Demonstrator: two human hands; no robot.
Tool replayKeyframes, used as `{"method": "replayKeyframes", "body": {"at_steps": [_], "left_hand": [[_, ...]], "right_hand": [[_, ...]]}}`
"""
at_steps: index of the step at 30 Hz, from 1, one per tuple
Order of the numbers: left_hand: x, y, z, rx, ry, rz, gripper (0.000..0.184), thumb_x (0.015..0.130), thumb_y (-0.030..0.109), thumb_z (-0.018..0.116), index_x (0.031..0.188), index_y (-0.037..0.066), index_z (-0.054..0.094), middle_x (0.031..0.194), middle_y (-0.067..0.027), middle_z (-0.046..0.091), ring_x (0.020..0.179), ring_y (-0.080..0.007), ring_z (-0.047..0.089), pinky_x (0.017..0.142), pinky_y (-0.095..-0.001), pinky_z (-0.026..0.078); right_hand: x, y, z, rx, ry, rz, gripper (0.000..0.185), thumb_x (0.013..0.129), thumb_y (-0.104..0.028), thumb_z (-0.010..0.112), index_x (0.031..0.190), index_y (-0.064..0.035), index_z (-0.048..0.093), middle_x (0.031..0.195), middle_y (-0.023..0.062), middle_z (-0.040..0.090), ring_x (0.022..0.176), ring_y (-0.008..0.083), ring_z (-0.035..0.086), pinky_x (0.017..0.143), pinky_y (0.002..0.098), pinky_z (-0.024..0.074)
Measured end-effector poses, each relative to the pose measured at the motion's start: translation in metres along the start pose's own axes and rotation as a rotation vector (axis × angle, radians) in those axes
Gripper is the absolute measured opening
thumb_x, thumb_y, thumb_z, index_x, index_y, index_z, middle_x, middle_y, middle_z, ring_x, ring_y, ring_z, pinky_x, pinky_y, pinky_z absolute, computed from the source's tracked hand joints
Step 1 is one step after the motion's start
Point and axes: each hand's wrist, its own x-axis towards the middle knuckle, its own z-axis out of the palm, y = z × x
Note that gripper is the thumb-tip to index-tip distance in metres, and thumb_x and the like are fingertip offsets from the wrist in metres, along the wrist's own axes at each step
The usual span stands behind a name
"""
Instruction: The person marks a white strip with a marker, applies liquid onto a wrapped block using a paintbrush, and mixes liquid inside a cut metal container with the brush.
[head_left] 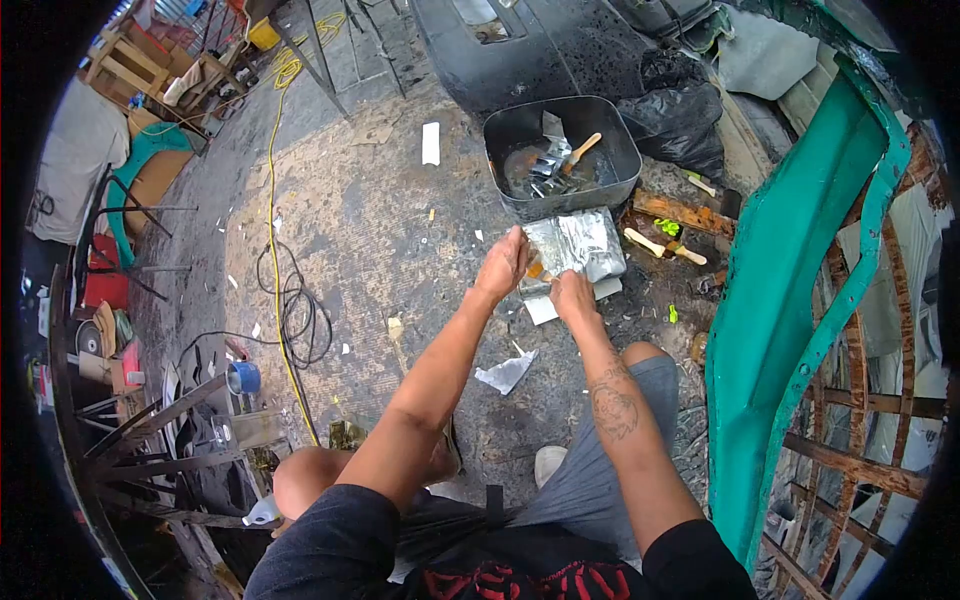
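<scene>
The foil point(592, 245) is silver, shiny and creased, just my side of the tub point(585, 201), its long axis running left to right across me. My left hand point(502, 263) and right hand point(573, 297) curl at its left end; what they pinch, I cannot tell.

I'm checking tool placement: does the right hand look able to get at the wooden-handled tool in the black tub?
Probably yes: the black tub is open on top, and the wooden-handled tool shows uncovered. Foil lies between the tub and the right hand, but reaching over it seems feasible.
</scene>
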Motion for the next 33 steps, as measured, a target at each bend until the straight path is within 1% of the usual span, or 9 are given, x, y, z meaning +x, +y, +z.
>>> {"method": "replayKeyframes", "body": {"at_steps": [9, 15, 18, 20, 24, 27, 29, 31, 33], "left_hand": [[0.001, 0.003, 0.001, -0.006, -0.032, -0.055, 0.012, 0.082, -0.003, 0.049, 0.086, -0.001, 0.038, 0.075, -0.0205, 0.056, 0.075, -0.0404, 0.056, 0.064, -0.0431, 0.044], [-0.003, 0.003, 0.001, 0.026, 0.010, -0.070, 0.012, 0.082, -0.004, 0.049, 0.087, 0.000, 0.038, 0.071, -0.0195, 0.053, 0.071, -0.0401, 0.055, 0.062, -0.0435, 0.043], [-0.008, 0.004, 0.003, -0.115, -0.025, -0.004, 0.012, 0.082, -0.004, 0.048, 0.087, 0.000, 0.038, 0.068, -0.0189, 0.051, 0.067, -0.0399, 0.053, 0.061, -0.0437, 0.043], [-0.005, -0.001, 0.002, 0.055, 0.016, -0.002, 0.011, 0.083, -0.004, 0.048, 0.089, 0.000, 0.039, 0.069, -0.0191, 0.053, 0.069, -0.0400, 0.055, 0.061, -0.0424, 0.043], [-0.009, -0.001, 0.003, -0.111, -0.068, -0.021, 0.012, 0.084, -0.002, 0.049, 0.090, -0.001, 0.039, 0.076, -0.0208, 0.057, 0.075, -0.0405, 0.057, 0.063, -0.0421, 0.044], [-0.009, 0.001, 0.003, 0.022, -0.008, -0.062, 0.011, 0.085, -0.001, 0.049, 0.089, -0.001, 0.039, 0.076, -0.0209, 0.057, 0.075, -0.0405, 0.057, 0.064, -0.0428, 0.044], [-0.009, 0.011, -0.001, -0.038, -0.032, -0.051, 0.010, 0.085, -0.001, 0.049, 0.088, -0.001, 0.040, 0.077, -0.0210, 0.058, 0.076, -0.0405, 0.057, 0.065, -0.0425, 0.044], [-0.007, 0.016, -0.002, -0.102, -0.066, -0.040, 0.009, 0.085, 0.000, 0.049, 0.088, -0.001, 0.040, 0.078, -0.0211, 0.058, 0.077, -0.0404, 0.057, 0.066, -0.0422, 0.045], [-0.004, 0.009, -0.003, 0.010, -0.065, -0.082, 0.008, 0.085, 0.000, 0.048, 0.087, -0.001, 0.040, 0.079, -0.0211, 0.058, 0.079, -0.0401, 0.057, 0.067, -0.0417, 0.045]], "right_hand": [[0.002, -0.004, -0.005, -0.008, -0.027, -0.011, 0.017, 0.077, -0.011, 0.057, 0.075, 0.0037, 0.064, 0.078, 0.0255, 0.063, 0.078, 0.0401, 0.063, 0.071, 0.0451, 0.0510], [0.001, -0.003, -0.002, 0.032, 0.008, -0.020, 0.021, 0.079, -0.016, 0.061, 0.073, 0.0045, 0.063, 0.074, 0.0277, 0.061, 0.076, 0.0427, 0.061, 0.069, 0.0480, 0.0487], [-0.002, -0.007, -0.004, 0.022, -0.017, 0.001, 0.021, 0.078, -0.015, 0.061, 0.073, 0.0048, 0.062, 0.074, 0.0277, 0.061, 0.076, 0.0429, 0.061, 0.069, 0.0478, 0.0487], [-0.002, -0.010, -0.010, 0.031, -0.020, 0.009, 0.016, 0.075, -0.010, 0.060, 0.074, 0.0049, 0.065, 0.077, 0.0267, 0.063, 0.078, 0.0395, 0.063, 0.071, 0.0444, 0.0510], [-0.002, -0.009, -0.008, 0.001, -0.018, 0.011, 0.016, 0.075, -0.011, 0.060, 0.074, 0.0047, 0.065, 0.076, 0.0268, 0.062, 0.078, 0.0394, 0.063, 0.071, 0.0440, 0.0509], [-0.003, -0.008, -0.007, 0.046, -0.011, -0.013, 0.023, 0.080, -0.017, 0.059, 0.074, 0.0058, 0.062, 0.074, 0.0280, 0.061, 0.075, 0.0427, 0.061, 0.069, 0.0480, 0.0488], [-0.003, -0.011, -0.010, 0.019, -0.003, -0.002, 0.025, 0.081, -0.018, 0.060, 0.074, 0.0055, 0.062, 0.075, 0.0278, 0.061, 0.076, 0.0434, 0.060, 0.070, 0.0482, 0.0484], [-0.005, -0.014, -0.014, 0.008, 0.010, -0.001, 0.022, 0.079, -0.016, 0.060, 0.074, 0.0052, 0.063, 0.075, 0.0270, 0.062, 0.076, 0.0419, 0.062, 0.069, 0.0464, 0.0497], [-0.006, -0.013, -0.012, 0.000, 0.018, -0.002, 0.019, 0.078, -0.013, 0.061, 0.074, 0.0048, 0.065, 0.074, 0.0263, 0.062, 0.075, 0.0404, 0.063, 0.069, 0.0445, 0.0510]]}}
